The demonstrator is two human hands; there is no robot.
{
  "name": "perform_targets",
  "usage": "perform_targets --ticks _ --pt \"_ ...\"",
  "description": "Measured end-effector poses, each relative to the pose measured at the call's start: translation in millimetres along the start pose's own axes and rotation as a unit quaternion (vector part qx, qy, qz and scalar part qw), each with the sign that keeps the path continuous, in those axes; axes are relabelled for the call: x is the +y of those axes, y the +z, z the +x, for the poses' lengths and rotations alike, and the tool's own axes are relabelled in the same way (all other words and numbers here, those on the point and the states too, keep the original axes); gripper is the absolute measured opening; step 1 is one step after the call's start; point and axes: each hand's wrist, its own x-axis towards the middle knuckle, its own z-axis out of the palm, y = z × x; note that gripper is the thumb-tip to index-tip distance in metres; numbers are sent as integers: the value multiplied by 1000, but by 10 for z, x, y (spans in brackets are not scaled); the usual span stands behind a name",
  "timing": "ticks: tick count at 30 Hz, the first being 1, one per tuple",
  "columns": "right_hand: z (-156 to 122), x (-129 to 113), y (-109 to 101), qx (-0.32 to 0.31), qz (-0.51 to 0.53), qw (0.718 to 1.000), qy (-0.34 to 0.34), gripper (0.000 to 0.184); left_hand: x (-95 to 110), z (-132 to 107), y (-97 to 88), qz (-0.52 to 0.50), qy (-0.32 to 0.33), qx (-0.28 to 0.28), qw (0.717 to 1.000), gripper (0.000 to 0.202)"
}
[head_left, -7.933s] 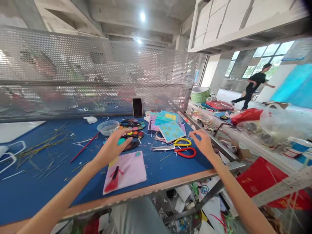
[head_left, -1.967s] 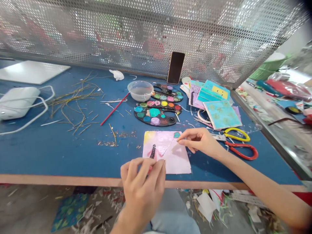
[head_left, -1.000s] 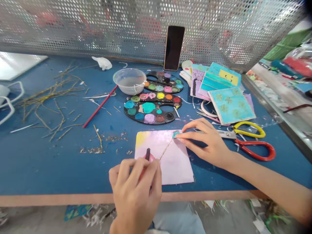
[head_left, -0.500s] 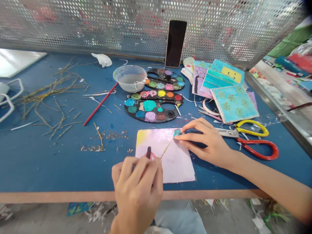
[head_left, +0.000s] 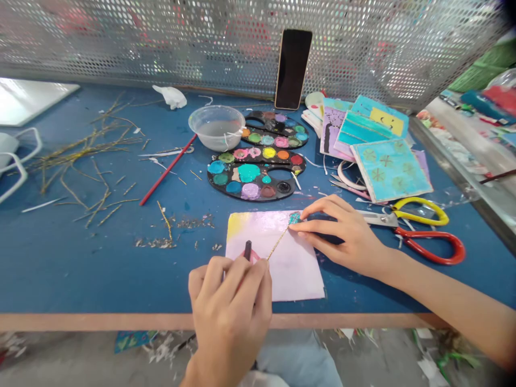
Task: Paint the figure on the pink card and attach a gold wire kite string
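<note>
A pink painted card [head_left: 294, 266] lies on the blue table [head_left: 80, 269] near its front edge, with a yellow corner and a teal blob at its top. A thin gold strip [head_left: 277, 245] runs slantwise across it. My left hand [head_left: 231, 312] is closed, pinching the strip's lower end over the card. My right hand [head_left: 342, 234] presses its fingertips together on the strip's upper end beside the teal blob. A dark stub on a red shape [head_left: 247, 250] shows just above my left fingers.
Two black paint palettes [head_left: 258, 169] and a clear water bowl [head_left: 216, 127] sit behind the card. Red-and-yellow scissors [head_left: 419, 234] lie right of my hand. Painted cards [head_left: 389, 169], a propped phone [head_left: 293, 69], a red brush [head_left: 167, 170] and scattered gold strips [head_left: 88, 161] fill the rest.
Since eight seconds ago my view dropped to the card and both hands came onto it. Over the last second both hands stay on the strip; only the view has shifted slightly.
</note>
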Motion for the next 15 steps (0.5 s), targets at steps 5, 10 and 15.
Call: perform_targets --ticks 5,10,15 --pt "0 -8 -7 -4 1 1000 3 20 17 16 -2 0 -4 -4 1000 12" --pt "0 -11 -20 10 8 1000 3 19 11 -11 -55 -11 -15 17 1000 17" --pt "-10 -17 -57 71 21 997 23 12 -94 -161 -137 -44 -40 92 994 20"
